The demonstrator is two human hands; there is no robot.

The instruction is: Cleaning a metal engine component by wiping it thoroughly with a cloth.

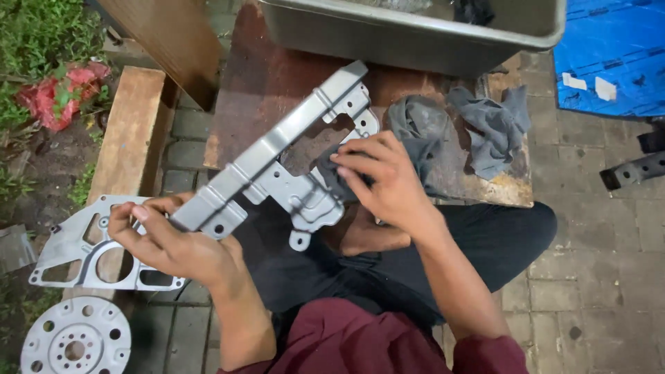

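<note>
Far left, on the ground: round grey flange disc (75,337) with a ring of bolt holes, lying flat. Just above it, flat grey cover plate (83,249) with big cut-outs, resting on the lower end of a wooden plank (131,131). Red plastic scrap (59,93) in the grass beyond.

Left hand (173,242) closed around the lower end of a grey stamped metal bracket (277,163), fingers wrapped over the top, thumb underneath. Bracket held off the ground over the lap, tilted, long ribbed bar running from lower left up to upper right, mounting tabs with holes hanging off its right side.

Right hand (384,180) half curled, fingertips pressing a dark grey rag (415,135) against the bracket's tabbed middle section. Rest of the rag trailing onto the rusty brown board (263,83) behind.

Second grey rag (495,128) crumpled on the same board, to the right, near its edge, apart from the first.

Top centre: grey metal tub (415,34) sitting on the far end of the board. Contents mostly out of view; only a dark lump at the rim and something pale further left, cannot tell what.

Top right: blue tarp (616,55) with pale patches. Below it, dark perforated metal bar (634,170) on the paving.
</note>
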